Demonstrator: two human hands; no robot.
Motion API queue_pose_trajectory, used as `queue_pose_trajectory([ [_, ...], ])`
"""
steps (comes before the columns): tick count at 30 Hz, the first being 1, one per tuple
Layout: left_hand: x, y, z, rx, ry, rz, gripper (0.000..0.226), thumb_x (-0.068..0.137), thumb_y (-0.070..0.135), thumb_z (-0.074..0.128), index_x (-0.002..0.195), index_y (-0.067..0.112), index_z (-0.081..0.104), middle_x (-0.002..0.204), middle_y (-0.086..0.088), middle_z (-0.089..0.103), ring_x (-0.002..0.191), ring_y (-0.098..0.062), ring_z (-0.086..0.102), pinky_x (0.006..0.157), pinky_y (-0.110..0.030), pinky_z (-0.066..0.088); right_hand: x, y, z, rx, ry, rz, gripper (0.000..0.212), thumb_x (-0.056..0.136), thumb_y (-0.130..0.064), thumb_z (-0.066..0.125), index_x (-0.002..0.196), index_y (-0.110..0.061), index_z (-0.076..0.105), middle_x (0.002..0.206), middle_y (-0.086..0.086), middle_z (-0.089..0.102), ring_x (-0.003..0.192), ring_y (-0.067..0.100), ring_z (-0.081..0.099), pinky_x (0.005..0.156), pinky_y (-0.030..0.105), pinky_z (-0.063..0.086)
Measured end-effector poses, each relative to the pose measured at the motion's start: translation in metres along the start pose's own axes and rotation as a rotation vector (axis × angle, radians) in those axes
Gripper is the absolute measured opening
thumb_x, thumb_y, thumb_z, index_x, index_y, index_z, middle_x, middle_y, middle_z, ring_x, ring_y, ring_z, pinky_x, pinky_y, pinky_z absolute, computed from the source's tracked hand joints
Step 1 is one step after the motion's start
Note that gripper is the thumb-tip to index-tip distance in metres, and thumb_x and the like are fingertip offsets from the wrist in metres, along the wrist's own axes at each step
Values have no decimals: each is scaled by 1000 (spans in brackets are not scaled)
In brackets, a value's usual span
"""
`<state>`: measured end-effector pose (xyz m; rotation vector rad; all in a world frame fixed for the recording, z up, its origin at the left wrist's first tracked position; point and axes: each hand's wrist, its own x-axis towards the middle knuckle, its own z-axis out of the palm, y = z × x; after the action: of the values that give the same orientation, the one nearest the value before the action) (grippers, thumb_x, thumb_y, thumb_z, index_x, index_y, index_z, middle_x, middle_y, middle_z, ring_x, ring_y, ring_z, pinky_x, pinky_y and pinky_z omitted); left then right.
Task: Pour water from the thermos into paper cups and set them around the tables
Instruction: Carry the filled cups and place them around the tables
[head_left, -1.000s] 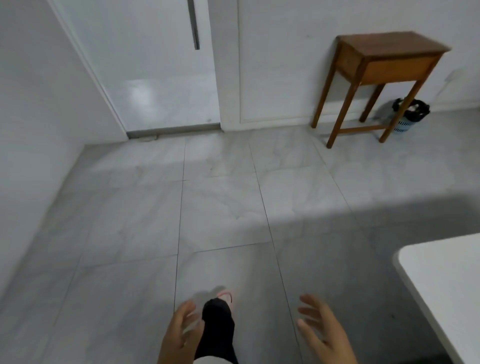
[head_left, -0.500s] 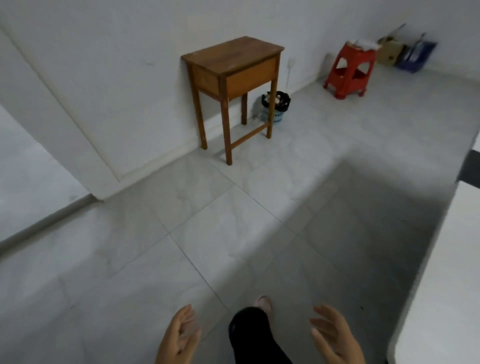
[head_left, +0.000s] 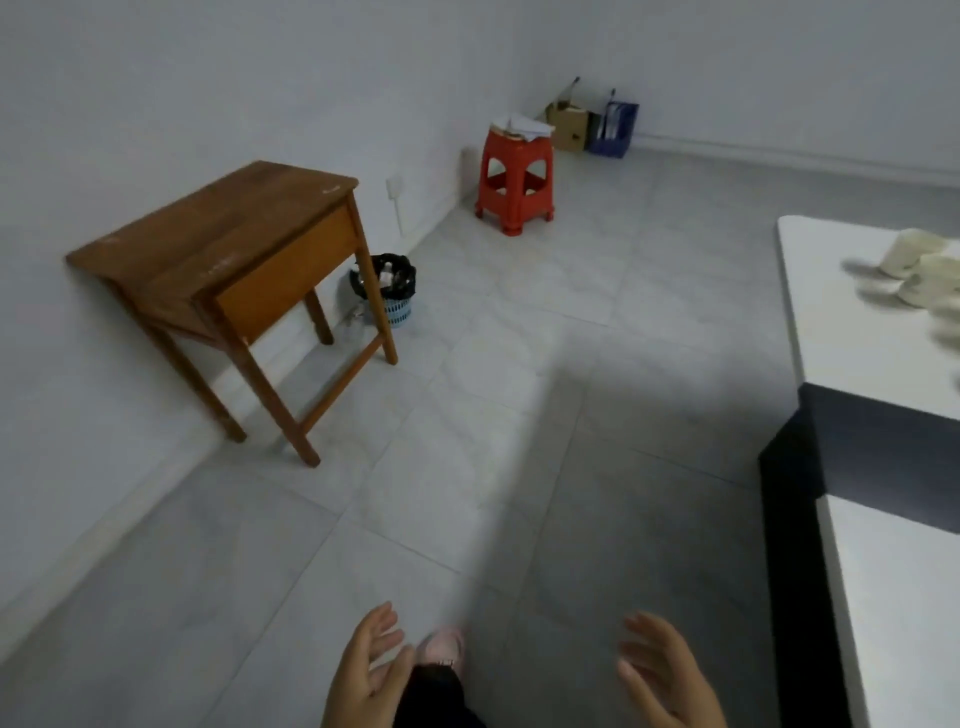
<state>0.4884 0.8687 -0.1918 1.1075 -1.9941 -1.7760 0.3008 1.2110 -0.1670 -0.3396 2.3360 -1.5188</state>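
Both hands are empty, fingers spread loosely apart: the left hand (head_left: 366, 675) and right hand (head_left: 667, 680) hang low over the grey tiled floor (head_left: 467, 467), a pink shoe (head_left: 441, 647) between them. Far right, blurred paper cups (head_left: 919, 265) lie on a white table (head_left: 831, 332). Against the left wall stands a wooden desk (head_left: 234, 249), a small bin (head_left: 387, 288) behind it and a red stool (head_left: 514, 179) farther off.
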Motion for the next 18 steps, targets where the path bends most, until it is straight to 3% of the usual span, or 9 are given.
queue_pose_trajectory([
  [3, 89, 29, 36, 51, -78, 56, 66, 89, 7, 86, 142, 40, 64, 138, 18, 69, 122, -4, 70, 102, -41, 56, 67, -5, -16, 48, 153, 44, 69, 83, 7, 86, 137, -27, 61, 135, -1, 74, 107, 22, 79, 95, 32, 62],
  [10, 305, 125, 161, 131, -362, 240, 69, 91, 6, 84, 150, 28, 58, 140, 23, 67, 123, -7, 70, 100, -38, 60, 218, -67, -54, 77, 386, 26, 62, 88, 6, 82, 140, -18, 60, 139, -6, 70, 111, 23, 75, 101, 34, 60],
  [18, 433, 162, 327, 231, -696, 192, 73, 84, 3, 87, 146, 31, 62, 142, 9, 69, 123, -8, 71, 97, -39, 62, 276, -49, -114, 169, 750, 198, 59, 86, 4, 85, 135, -22, 65, 135, -7, 74, 115, 19, 75, 101, 29, 59],
])
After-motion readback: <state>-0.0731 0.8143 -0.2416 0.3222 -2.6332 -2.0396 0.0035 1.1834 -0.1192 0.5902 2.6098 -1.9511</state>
